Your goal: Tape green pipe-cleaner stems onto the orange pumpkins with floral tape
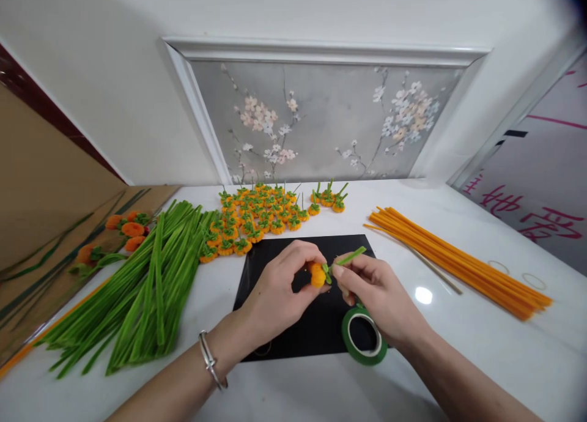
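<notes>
My left hand (279, 287) pinches a small orange pipe-cleaner pumpkin (316, 275) between thumb and fingers, over a black mat (312, 336). Green leaf-like bits show on the pumpkin's right side. Just to the right, my right hand (378, 293) has thumb and forefinger closed on the green stem (353, 255) that points up and to the right from the pumpkin. A roll of green tape (376, 356) is directly below my right hand, over the mat's right edge; whether it hangs or stands there I cannot tell.
Several similar orange pumpkins (277, 225) with green tops sit behind the mat. Green pipe cleaners (142, 299) lie in a heap at left, beside orange flowers (132, 229) on brown paper. At right lie a bundle of orange pipe cleaners (463, 263) and a thin stick (435, 269).
</notes>
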Demonstrator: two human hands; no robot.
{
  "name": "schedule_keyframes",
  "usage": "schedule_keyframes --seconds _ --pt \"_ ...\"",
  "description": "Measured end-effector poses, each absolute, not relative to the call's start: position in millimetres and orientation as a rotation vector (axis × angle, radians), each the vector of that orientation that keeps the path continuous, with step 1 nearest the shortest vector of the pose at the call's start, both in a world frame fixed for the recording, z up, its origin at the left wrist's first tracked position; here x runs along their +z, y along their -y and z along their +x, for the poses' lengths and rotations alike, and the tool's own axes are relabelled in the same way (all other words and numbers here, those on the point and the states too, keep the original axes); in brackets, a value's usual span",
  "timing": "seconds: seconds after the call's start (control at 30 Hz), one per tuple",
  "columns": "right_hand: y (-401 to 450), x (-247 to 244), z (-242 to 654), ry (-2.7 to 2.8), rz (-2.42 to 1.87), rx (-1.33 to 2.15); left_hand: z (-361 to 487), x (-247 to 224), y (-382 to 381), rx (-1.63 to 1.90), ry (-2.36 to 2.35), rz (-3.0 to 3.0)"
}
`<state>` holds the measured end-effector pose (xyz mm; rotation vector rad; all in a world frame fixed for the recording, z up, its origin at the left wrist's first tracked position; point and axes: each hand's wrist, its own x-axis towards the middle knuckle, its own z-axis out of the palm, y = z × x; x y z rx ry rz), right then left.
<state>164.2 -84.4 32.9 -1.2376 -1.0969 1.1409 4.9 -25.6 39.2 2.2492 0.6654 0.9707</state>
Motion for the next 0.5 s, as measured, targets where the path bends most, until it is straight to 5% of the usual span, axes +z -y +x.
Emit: schedule_keyframes --seconds 0.13,0.5 --pt "85.2 32.6 166.9 1.189 -1.245 1.066 3.0 39.9 26.1 0.979 -0.592 2.338" --pt "86.9 26.4 167.5 1.499 -1.341 0.746 3.7 47.4 22.8 0.491 -0.631 1.101"
